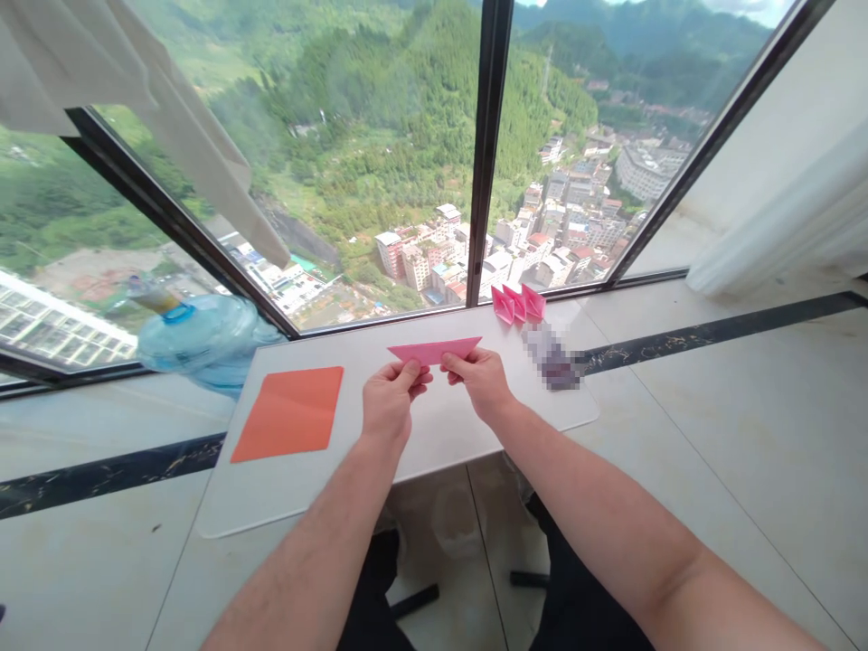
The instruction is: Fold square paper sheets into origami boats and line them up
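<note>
A folded piece of pink paper (435, 351), long and pointed at both ends, is held level above the white table (440, 448). My left hand (395, 398) pinches its lower left edge between thumb and fingers. On the lower right edge, my right hand (480, 380) grips it the same way. Several folded pink paper shapes (518, 305) stand together at the table's far right, beyond my right hand. To the left of my left hand lies a flat stack of orange paper (290, 412).
A blurred-out item (552, 357) sits on the table's right side. Past the far left corner lies a large clear blue water bottle (203, 334) on the floor. Windows with a dark frame (489, 136) rise behind the table. A white curtain (787, 217) hangs at the right.
</note>
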Demonstrator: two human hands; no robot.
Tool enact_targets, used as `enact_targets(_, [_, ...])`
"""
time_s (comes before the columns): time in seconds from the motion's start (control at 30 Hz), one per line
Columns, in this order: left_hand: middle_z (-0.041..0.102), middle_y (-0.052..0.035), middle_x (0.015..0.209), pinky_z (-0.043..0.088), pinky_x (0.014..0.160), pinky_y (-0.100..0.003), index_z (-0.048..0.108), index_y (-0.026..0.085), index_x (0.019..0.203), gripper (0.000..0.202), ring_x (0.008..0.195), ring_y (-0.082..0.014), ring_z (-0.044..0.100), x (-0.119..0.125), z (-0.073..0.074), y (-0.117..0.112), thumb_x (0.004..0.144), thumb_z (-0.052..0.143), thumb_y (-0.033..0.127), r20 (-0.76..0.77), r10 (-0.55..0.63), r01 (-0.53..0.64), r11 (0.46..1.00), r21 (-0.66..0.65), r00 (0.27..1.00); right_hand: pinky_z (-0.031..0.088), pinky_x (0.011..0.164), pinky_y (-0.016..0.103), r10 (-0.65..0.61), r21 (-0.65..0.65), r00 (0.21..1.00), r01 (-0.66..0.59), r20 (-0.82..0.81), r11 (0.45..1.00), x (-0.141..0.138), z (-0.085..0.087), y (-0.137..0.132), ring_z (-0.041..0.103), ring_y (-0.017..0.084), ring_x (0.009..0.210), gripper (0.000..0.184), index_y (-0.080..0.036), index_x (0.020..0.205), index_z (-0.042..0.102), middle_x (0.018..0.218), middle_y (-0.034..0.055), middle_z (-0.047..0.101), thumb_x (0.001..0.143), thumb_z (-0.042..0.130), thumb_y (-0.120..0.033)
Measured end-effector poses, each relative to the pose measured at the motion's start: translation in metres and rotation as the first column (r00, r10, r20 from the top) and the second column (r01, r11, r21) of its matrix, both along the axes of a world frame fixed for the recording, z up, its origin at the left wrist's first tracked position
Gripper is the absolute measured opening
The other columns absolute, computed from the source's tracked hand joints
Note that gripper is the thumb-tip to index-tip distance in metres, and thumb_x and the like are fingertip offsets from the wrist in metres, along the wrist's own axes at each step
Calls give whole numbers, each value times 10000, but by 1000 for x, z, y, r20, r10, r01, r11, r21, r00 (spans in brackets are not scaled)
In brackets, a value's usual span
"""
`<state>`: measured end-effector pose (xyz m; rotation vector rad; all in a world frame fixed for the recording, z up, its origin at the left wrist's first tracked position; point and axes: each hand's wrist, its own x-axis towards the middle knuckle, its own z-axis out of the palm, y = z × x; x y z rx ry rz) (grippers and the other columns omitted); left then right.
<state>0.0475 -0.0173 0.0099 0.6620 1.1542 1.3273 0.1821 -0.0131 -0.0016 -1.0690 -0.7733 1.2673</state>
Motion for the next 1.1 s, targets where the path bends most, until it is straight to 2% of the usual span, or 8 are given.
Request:
enact_targets(0.2, [667, -29, 653, 468, 616, -272, 657, 137, 730, 408, 628, -141, 632, 5, -2, 0, 600, 872, 459, -41, 107, -104, 991, 86, 993, 427, 525, 287, -52, -30, 999, 53, 10, 998, -10, 3, -1, 518, 112, 509, 206, -159, 663, 712, 604, 23, 664, 634, 814, -335])
enact_targets(0.27, [671, -27, 678, 470, 616, -271, 658, 143, 745, 395, 652, -144, 637, 5, -2, -1, 607, 870, 446, -9, 84, -83, 993, 83, 996, 429, 528, 289, -56, -27, 998, 56, 6, 998, -11, 3, -1, 519, 114, 511, 212, -159, 658, 709, 599, 23, 661, 636, 813, -342])
enact_targets(0.4, [696, -43, 749, 462, 604, -270, 701, 137, 811, 369, 696, -154, 640, 6, 1, -1, 581, 890, 355, 51, -54, 49, 995, 87, 997, 442, 543, 289, 19, 22, 1000, -18, -9, 1000, -8, 1, -4, 525, 117, 530, 206, -158, 697, 731, 608, 20, 664, 648, 815, -340])
enact_targets(0.5, [669, -32, 665, 441, 583, -275, 708, 118, 738, 330, 597, -122, 579, 4, 2, 1, 540, 902, 296, 47, -11, 7, 996, 90, 999, 459, 557, 292, 98, 34, 995, -98, 16, 995, -5, 0, -6, 547, 129, 557, 219, -159, 737, 746, 624, 19, 668, 654, 819, -348])
enact_targets(0.57, [658, -28, 630, 436, 577, -284, 705, 116, 700, 323, 551, -110, 549, 2, 2, 2, 514, 911, 282, 51, 8, -13, 996, 87, 999, 463, 564, 294, 108, 34, 992, -110, 63, 993, -4, 0, -7, 553, 134, 565, 228, -161, 739, 744, 614, 15, 658, 659, 816, -362])
enact_targets(0.7, [659, -32, 619, 433, 567, -290, 718, 112, 708, 336, 533, -117, 551, -1, 3, 3, 497, 917, 283, 35, 15, -17, 997, 77, 999, 437, 556, 289, 65, 41, 988, -71, 139, 997, -5, 1, -5, 528, 124, 550, 224, -171, 678, 711, 605, 9, 650, 662, 799, -377])
enact_targets(0.9, [637, -10, 617, 429, 572, -261, 706, 125, 721, 301, 549, -96, 538, 3, 5, 0, 529, 898, 257, 102, 93, -100, 992, 70, 990, 423, 550, 291, 28, 37, 994, -33, 109, 999, -13, 1, -4, 517, 124, 545, 209, -180, 658, 691, 590, 3, 638, 651, 790, -364])
enact_targets(1.1, [588, 13, 627, 377, 528, -234, 678, 140, 717, 279, 535, -70, 481, 0, 7, 1, 566, 885, 248, 164, 35, -57, 990, 130, 986, 425, 553, 296, 31, 33, 997, -34, 73, 999, -13, 2, -5, 512, 120, 534, 217, -179, 675, 706, 597, 4, 642, 639, 806, -368])
